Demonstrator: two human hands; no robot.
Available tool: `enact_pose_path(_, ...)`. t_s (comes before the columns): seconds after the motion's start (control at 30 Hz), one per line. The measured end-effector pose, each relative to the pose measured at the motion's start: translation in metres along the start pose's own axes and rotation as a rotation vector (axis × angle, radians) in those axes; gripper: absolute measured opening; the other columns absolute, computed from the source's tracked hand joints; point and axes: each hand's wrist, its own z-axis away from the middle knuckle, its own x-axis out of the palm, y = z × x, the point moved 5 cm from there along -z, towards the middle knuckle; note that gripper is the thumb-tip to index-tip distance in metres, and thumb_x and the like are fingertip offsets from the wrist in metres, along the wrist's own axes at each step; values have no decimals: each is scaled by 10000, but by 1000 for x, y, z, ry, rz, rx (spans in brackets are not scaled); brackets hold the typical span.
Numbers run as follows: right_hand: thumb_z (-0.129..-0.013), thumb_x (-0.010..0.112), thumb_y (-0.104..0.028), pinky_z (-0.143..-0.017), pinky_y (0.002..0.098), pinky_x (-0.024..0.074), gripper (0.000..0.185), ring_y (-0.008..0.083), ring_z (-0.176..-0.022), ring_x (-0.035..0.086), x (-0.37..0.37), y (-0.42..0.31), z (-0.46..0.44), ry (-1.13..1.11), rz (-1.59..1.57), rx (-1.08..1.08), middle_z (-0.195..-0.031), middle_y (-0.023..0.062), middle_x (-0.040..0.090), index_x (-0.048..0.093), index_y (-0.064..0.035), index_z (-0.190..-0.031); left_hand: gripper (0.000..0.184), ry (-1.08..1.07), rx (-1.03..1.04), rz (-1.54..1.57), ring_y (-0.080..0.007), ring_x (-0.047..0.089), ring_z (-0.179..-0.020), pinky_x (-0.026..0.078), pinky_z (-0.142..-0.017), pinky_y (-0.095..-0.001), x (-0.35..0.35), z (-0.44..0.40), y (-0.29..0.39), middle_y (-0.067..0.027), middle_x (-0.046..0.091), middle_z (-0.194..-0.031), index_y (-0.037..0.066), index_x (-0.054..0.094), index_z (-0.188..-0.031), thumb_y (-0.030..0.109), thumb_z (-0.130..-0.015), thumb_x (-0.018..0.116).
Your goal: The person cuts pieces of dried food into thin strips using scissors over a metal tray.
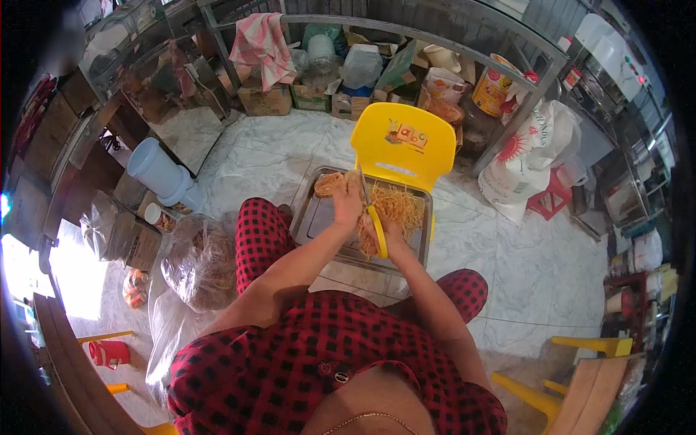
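Observation:
A metal tray (312,220) rests on the seat of a yellow chair (404,145) in front of me. My right hand (388,233) is closed round the yellow handle of a pair of scissors (375,221), whose blades point away from me. Beside the blades, my left hand (348,201) pinches a light brown piece, its outline partly hidden by my fingers. Thin pale strips (399,206) are heaped in the right part of the tray. A round brownish piece (328,184) lies at its far left corner.
Left of me are a clear plastic bag (199,264) with brown contents, white buckets (156,167) and a cardboard box (143,246). Boxes (264,99) line the far side under a metal frame. A white sack (529,159) stands at right; yellow stool legs (591,344) show at lower right.

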Motion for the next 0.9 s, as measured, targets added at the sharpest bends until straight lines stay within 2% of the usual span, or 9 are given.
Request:
enact_pose_path(0.07,-848,574,-433,-397,237,357,386,85,-434,421,2,-9,7,-43,12,-40,-551,-16,428,512,-54,-890,271,-20,-44,67,-129,448,-625,396,-578,-289,-3,-17,-3,-20,525,-687,-27,529,-903,224,-939,434)
enact_pose_path(0.13,-852,542,-473,-413,227,371,427,80,-459,437,6,-16,11,-158,118,-88,-577,-16,435,500,-53,-913,272,46,173,93,-142,466,-656,395,-598,-304,-12,-43,-10,-55,532,-693,-25,534,-898,227,-934,439)
enact_pose_path(0.27,-860,512,-492,-432,216,391,437,76,-476,440,6,14,-1,-154,175,-120,-604,-19,440,500,-59,-920,281,39,175,-48,-149,472,-673,394,-609,-309,-21,-74,-26,-89,522,-693,-24,538,-890,238,-930,445)
enact_pose_path(0.33,-871,509,-463,-445,211,407,402,71,-479,437,8,21,-4,-182,109,-60,-614,-19,443,496,-65,-929,235,52,228,-18,-72,439,-525,394,-454,-233,-20,-78,-27,9,474,-679,43,525,-868,246,-941,432)
enact_pose_path(0.47,-873,513,-452,-449,209,415,391,69,-478,435,8,16,-1,-200,91,-63,-613,-16,446,495,-65,-926,237,62,290,21,-74,450,-511,398,-425,-230,-18,-81,-27,9,472,-664,43,527,-875,245,-944,423)
enact_pose_path(0.57,-877,515,-437,-449,207,415,375,67,-478,436,10,14,1,-182,62,-90,-614,-14,448,496,-65,-928,245,67,293,-28,-104,458,-531,405,-474,-258,-18,-75,-17,-5,475,-659,29,527,-853,237,-941,430)
enact_pose_path(0.63,-868,513,-465,-451,209,416,406,75,-475,447,9,16,-1,-199,85,-84,-615,-11,455,496,-64,-926,328,148,359,-238,-200,509,-632,412,-602,-335,-19,-62,2,-136,553,-685,-28,547,-877,278,-930,442)
enact_pose_path(0.77,-853,504,-512,-450,215,416,460,84,-467,458,5,24,-9,-173,148,-104,-608,-3,461,496,-58,-928,331,129,352,-257,-208,519,-634,412,-596,-339,-14,-56,3,-151,561,-692,-32,548,-874,277,-931,443)
enact_pose_path(0.9,-842,490,-551,-441,225,415,510,92,-462,475,4,23,-9,-154,143,-72,-591,4,465,504,-48,-922,318,117,282,-205,-175,501,-655,407,-609,-320,-11,-44,9,-119,552,-702,-32,542,-878,268,-930,450)
